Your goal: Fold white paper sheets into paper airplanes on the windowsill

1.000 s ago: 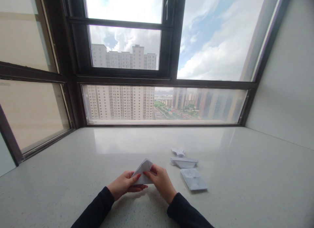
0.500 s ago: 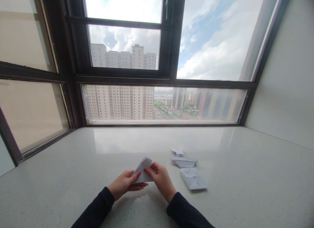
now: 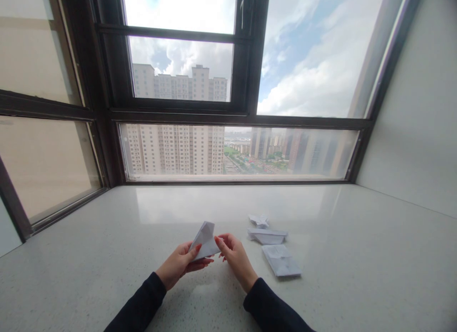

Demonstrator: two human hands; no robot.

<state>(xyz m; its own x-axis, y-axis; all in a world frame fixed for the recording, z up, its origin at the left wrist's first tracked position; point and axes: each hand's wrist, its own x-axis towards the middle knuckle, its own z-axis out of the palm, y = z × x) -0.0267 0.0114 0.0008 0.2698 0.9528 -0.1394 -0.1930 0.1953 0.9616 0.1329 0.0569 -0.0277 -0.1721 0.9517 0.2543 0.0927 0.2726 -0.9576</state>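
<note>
A folded piece of white paper [image 3: 204,240] is held up above the pale speckled sill, tilted, with one corner pointing up. My left hand [image 3: 181,263] grips its lower left side, thumb on the front face and fingers behind and beneath. At the right corner, my right hand [image 3: 233,258] pinches the paper's edge between thumb and fingers. Right of my hands lie three folded white papers: a small pointed one [image 3: 259,221] farthest away, a boat-like one [image 3: 267,236] in the middle, and a flat squarish one [image 3: 281,261] nearest.
The speckled white sill [image 3: 357,265] stretches out on both sides of my hands. Dark window frames [image 3: 235,117] bound it at the back and left. A white wall [image 3: 410,132] stands on the right. Tall buildings [image 3: 178,146] show through the glass.
The folded paper has tilted and shifted slightly up and left. My right thumb has moved from the paper's front face to its right edge. The three papers on the sill stay put.
</note>
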